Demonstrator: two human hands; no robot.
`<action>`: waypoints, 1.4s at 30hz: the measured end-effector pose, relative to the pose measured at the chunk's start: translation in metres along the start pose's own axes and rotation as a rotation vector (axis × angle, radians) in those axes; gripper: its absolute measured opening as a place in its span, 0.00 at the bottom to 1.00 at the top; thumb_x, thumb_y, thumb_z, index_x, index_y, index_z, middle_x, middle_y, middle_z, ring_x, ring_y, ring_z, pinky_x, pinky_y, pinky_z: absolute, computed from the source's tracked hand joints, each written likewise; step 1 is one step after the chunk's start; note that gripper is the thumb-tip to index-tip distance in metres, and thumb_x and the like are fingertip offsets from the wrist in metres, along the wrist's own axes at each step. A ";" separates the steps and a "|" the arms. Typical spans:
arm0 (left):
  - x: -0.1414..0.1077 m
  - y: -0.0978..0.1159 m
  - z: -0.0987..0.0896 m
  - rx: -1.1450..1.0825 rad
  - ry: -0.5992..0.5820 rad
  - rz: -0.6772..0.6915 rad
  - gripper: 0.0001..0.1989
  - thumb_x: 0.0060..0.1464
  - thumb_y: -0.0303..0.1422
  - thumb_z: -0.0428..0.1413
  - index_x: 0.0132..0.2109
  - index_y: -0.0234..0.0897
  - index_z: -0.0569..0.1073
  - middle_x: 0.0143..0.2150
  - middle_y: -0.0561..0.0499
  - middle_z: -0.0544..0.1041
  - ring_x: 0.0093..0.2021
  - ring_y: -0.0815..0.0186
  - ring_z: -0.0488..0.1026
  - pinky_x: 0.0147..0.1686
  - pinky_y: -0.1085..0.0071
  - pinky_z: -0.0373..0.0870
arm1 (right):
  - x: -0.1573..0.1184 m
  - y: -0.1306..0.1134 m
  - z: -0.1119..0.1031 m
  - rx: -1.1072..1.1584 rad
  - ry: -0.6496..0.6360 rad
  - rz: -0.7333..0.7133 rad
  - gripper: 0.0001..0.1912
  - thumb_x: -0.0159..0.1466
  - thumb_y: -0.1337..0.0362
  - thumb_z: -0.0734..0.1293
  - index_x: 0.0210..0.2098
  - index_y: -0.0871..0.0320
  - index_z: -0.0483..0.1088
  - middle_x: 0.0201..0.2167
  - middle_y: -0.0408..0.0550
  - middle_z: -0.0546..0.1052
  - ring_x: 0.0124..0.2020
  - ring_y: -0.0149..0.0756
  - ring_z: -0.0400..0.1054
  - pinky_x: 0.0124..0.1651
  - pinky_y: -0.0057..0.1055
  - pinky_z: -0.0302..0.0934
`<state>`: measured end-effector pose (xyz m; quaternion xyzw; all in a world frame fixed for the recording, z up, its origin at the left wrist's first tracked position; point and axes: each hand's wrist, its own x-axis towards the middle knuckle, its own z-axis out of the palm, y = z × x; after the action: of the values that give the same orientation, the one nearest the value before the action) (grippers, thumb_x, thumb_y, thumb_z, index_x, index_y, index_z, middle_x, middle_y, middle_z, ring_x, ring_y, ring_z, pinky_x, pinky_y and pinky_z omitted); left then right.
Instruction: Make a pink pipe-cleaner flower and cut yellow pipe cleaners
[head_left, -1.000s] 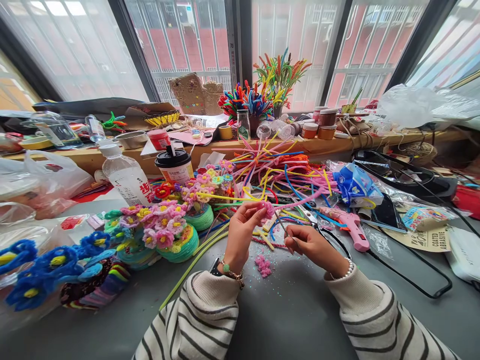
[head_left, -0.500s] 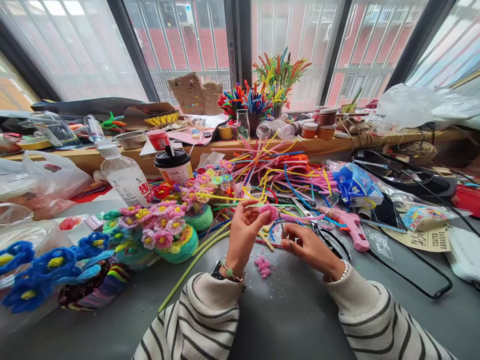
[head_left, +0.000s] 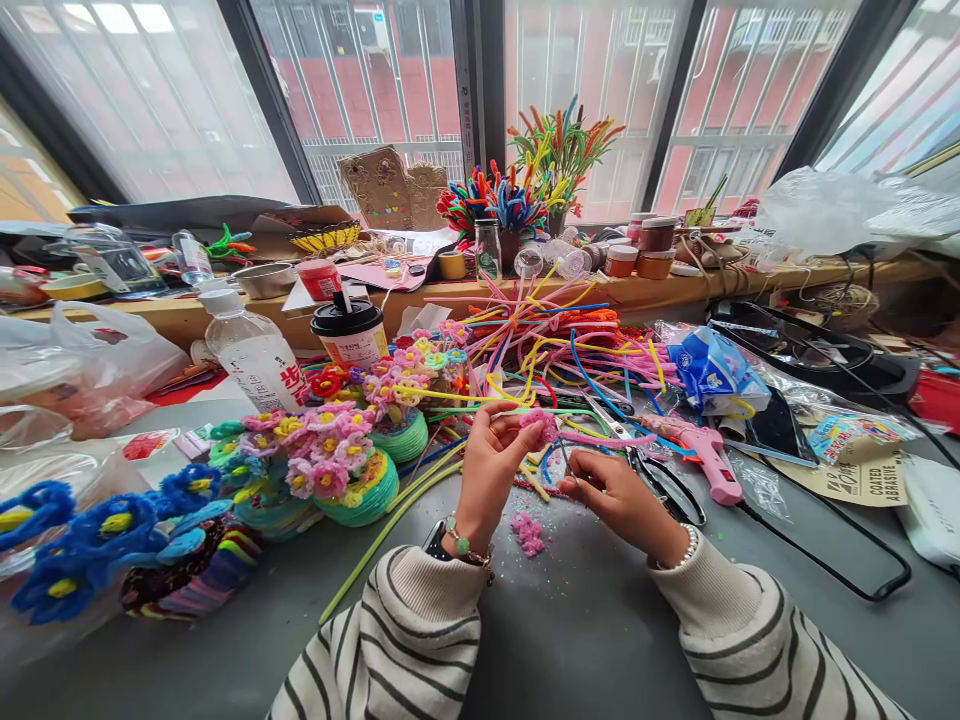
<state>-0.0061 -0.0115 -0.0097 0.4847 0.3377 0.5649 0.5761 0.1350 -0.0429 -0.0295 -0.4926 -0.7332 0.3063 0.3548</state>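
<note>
My left hand (head_left: 496, 455) pinches a fuzzy pink piece (head_left: 538, 428) between thumb and fingers, above the middle of the grey table (head_left: 577, 640). Just right of it, my right hand (head_left: 611, 495) has its fingers closed on a thin metal tool (head_left: 567, 460), whose tip reaches up near the pink piece; its exact kind is too small to tell. A pink pipe cleaner (head_left: 611, 440) stretches rightward from beside the pink piece. Below the hands, a small pink fuzzy cluster (head_left: 528, 534) lies on the table among scattered glitter.
Pink flower bunches (head_left: 337, 445) and blue flowers (head_left: 112, 530) stand left, with a bottle (head_left: 251, 350) and a cup (head_left: 349, 335) behind. Loose pipe cleaners (head_left: 517, 330) lie beyond the hands. Scissors (head_left: 667, 485) and a pink glue gun (head_left: 709, 455) with its black cord lie right.
The metal tool in my right hand has tilted and its tip has dropped slightly away from the pink piece. My left hand keeps its hold.
</note>
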 end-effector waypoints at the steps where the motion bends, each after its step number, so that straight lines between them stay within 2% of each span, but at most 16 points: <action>1: 0.000 -0.001 0.000 -0.004 0.009 0.002 0.17 0.42 0.30 0.57 0.40 0.36 0.60 0.31 0.52 0.72 0.31 0.71 0.70 0.31 0.74 0.67 | 0.001 0.001 0.001 0.004 0.013 0.001 0.21 0.56 0.49 0.56 0.18 0.57 0.52 0.16 0.38 0.56 0.19 0.26 0.49 0.22 0.25 0.45; 9: 0.002 -0.003 -0.003 -0.013 0.106 0.101 0.17 0.41 0.29 0.57 0.39 0.37 0.61 0.33 0.53 0.70 0.35 0.70 0.70 0.35 0.74 0.65 | 0.000 0.002 -0.001 0.083 -0.004 0.006 0.23 0.54 0.43 0.53 0.19 0.58 0.53 0.17 0.39 0.56 0.20 0.27 0.49 0.22 0.25 0.45; 17: 0.000 -0.001 -0.002 -0.024 0.064 0.077 0.19 0.41 0.29 0.57 0.41 0.38 0.58 0.32 0.52 0.72 0.35 0.70 0.70 0.37 0.72 0.65 | -0.001 -0.002 0.000 0.051 -0.093 0.013 0.24 0.53 0.41 0.53 0.21 0.58 0.55 0.19 0.40 0.59 0.21 0.28 0.52 0.22 0.25 0.46; 24: 0.002 -0.001 -0.002 -0.033 0.041 0.103 0.16 0.42 0.28 0.56 0.39 0.38 0.59 0.32 0.54 0.72 0.34 0.72 0.70 0.36 0.74 0.64 | -0.001 0.000 0.000 0.025 -0.069 -0.005 0.22 0.54 0.45 0.55 0.19 0.57 0.51 0.15 0.38 0.56 0.18 0.26 0.48 0.21 0.24 0.42; 31: 0.003 0.000 -0.003 -0.028 0.092 0.110 0.15 0.42 0.28 0.56 0.39 0.38 0.60 0.33 0.53 0.72 0.35 0.72 0.69 0.37 0.75 0.63 | 0.002 0.001 0.000 -0.016 -0.012 -0.019 0.21 0.56 0.47 0.55 0.17 0.57 0.51 0.15 0.38 0.57 0.19 0.26 0.49 0.21 0.24 0.45; 35: 0.004 -0.001 -0.004 -0.069 0.118 0.105 0.15 0.42 0.28 0.56 0.38 0.37 0.60 0.33 0.53 0.71 0.35 0.72 0.69 0.37 0.74 0.63 | 0.001 0.001 0.000 -0.027 0.025 -0.029 0.22 0.56 0.48 0.56 0.16 0.58 0.55 0.14 0.38 0.58 0.18 0.26 0.50 0.20 0.24 0.46; 39: 0.006 -0.001 -0.007 -0.184 0.204 0.088 0.13 0.43 0.29 0.56 0.37 0.37 0.61 0.33 0.54 0.70 0.36 0.72 0.69 0.38 0.73 0.64 | -0.003 -0.002 -0.004 0.043 0.034 -0.044 0.25 0.56 0.48 0.55 0.14 0.60 0.63 0.12 0.41 0.62 0.17 0.25 0.54 0.21 0.24 0.48; 42: 0.007 0.000 -0.007 -0.287 0.234 0.056 0.12 0.43 0.28 0.55 0.36 0.37 0.60 0.34 0.54 0.69 0.37 0.70 0.70 0.39 0.72 0.64 | -0.005 -0.003 -0.009 0.118 0.102 -0.038 0.24 0.56 0.48 0.56 0.17 0.60 0.68 0.11 0.40 0.61 0.15 0.25 0.53 0.21 0.25 0.48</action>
<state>-0.0119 -0.0032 -0.0106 0.3380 0.3046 0.6756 0.5802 0.1420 -0.0477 -0.0234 -0.4719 -0.7040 0.3166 0.4260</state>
